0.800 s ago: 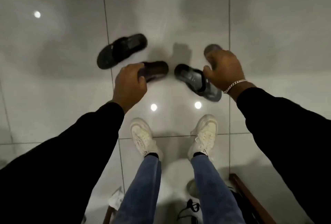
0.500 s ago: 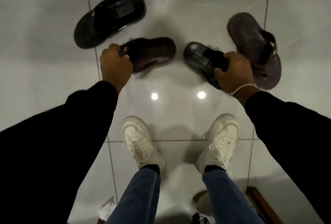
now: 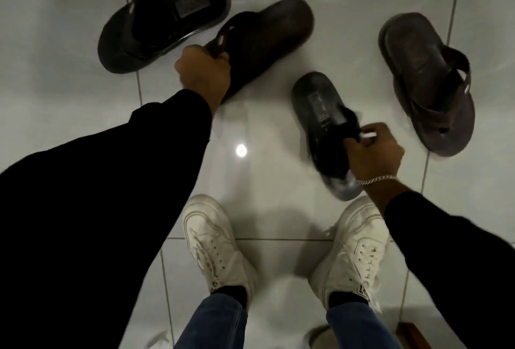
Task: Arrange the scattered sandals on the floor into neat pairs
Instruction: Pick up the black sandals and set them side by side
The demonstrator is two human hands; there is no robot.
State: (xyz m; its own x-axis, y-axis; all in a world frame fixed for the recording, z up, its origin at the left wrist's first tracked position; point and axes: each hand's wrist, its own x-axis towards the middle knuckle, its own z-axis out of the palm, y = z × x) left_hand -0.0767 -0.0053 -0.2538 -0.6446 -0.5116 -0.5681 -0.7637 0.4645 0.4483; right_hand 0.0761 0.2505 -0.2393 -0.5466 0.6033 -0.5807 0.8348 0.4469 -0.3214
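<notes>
My left hand (image 3: 204,70) grips the strap of a dark brown sandal (image 3: 276,31) that lies slanted on the white tiles, heel toward the upper right. Just to its upper left rests a black sandal (image 3: 164,18), touching or nearly touching it. My right hand (image 3: 373,150) holds the strap of a second black sandal (image 3: 320,109), which is tilted with its heel pointing away from me. A second brown sandal (image 3: 426,81) lies free on the floor at the right, toe toward me.
My two white sneakers (image 3: 214,242) (image 3: 354,248) stand on the glossy tiled floor (image 3: 264,181) just below the sandals. A wooden edge (image 3: 412,334) shows at the bottom right corner.
The view has dropped closer to the floor. My left hand has swung the brown sandal's heel up to the right; my right hand has pulled the black sandal nearer my feet.
</notes>
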